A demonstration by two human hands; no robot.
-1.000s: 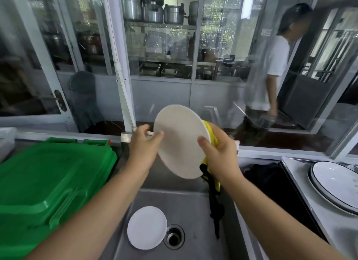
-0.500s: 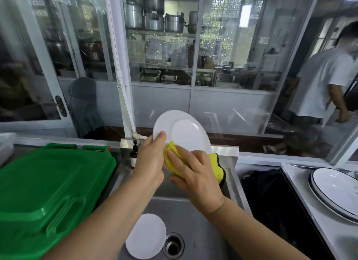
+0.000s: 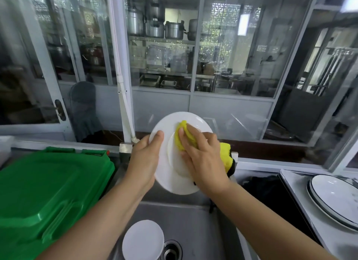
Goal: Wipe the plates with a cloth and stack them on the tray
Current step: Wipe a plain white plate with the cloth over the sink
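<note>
Now my left hand grips the white plate by its rim while my right hand presses the yellow cloth flat across its face; next I'd judge it needs stacking.

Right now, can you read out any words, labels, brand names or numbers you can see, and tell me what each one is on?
None can be read.
White plate, yellow cloth and green lid: no print shows.
Dark-rimmed plates at right: no text.
Pots and clear containers behind the glass: any labels are too small and blurred to read.
</note>
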